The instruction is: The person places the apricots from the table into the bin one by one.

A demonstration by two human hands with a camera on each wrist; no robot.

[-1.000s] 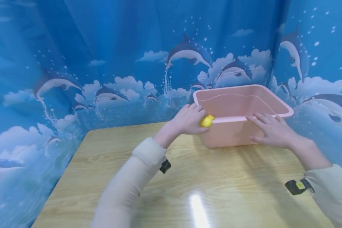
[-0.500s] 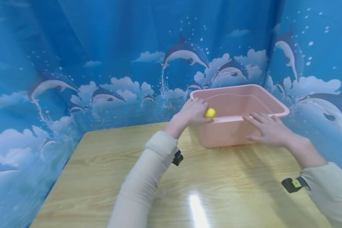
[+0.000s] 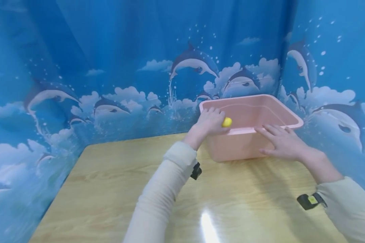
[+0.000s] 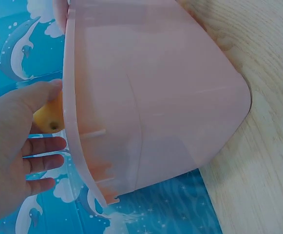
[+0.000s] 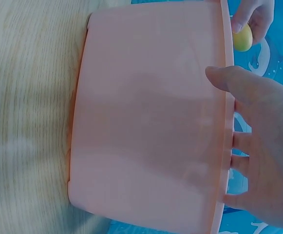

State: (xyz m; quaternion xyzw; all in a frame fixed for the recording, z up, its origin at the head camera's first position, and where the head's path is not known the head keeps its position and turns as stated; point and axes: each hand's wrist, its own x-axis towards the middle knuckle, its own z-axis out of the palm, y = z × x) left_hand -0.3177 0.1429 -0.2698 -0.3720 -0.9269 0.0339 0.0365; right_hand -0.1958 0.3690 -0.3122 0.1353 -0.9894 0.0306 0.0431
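Note:
My left hand (image 3: 211, 121) holds a small rounded yellow thing (image 3: 227, 122) between thumb and fingers, above the near left rim of a pink plastic bin (image 3: 240, 145). In the left wrist view the yellow thing (image 4: 49, 118) shows a dark spot; its kind is unclear, since the hand covers much of it. The other fingers (image 4: 46, 163) of that hand are spread. My right hand (image 3: 284, 143) lies at the bin's front rim, fingers spread over the edge. In the right wrist view its thumb (image 5: 224, 80) is on the outer side of the bin.
The bin stands at the back right of a wood-grain table (image 3: 118, 182). Behind and beside it hangs a blue curtain (image 3: 124, 67) with dolphins. Both wrists carry small black cameras. A bright reflection lies on the tabletop near the front.
My left hand has moved right with the yellow thing, farther over the bin's rim. The right hand keeps its place at the rim. The head view has shifted slightly.

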